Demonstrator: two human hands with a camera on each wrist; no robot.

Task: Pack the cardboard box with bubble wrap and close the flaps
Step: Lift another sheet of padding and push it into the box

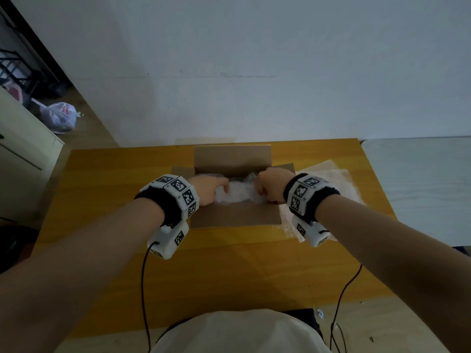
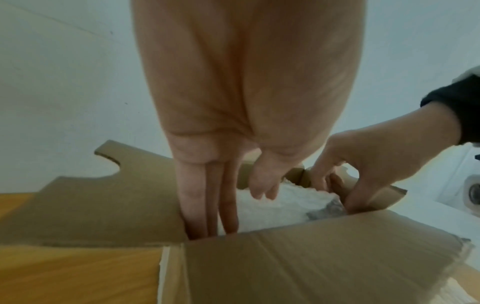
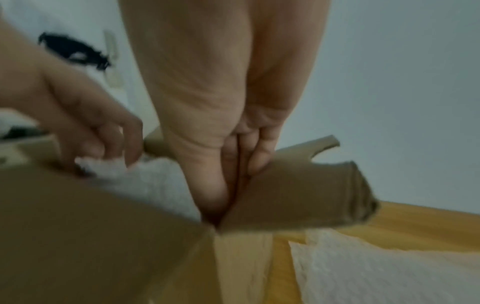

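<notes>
An open cardboard box stands mid-table with its flaps spread outward. Crumpled white bubble wrap fills its inside. My left hand reaches into the left end. In the left wrist view its straight fingers push down between the bubble wrap and the left flap. My right hand is at the right end. Its fingers press down between the wrap and the right flap. Neither hand's fingertips show.
More flat bubble wrap lies on the yellow table right of the box. A white table adjoins on the right, with a tape-like roll on it. The wall is close behind. A plastic bag sits on the floor at left.
</notes>
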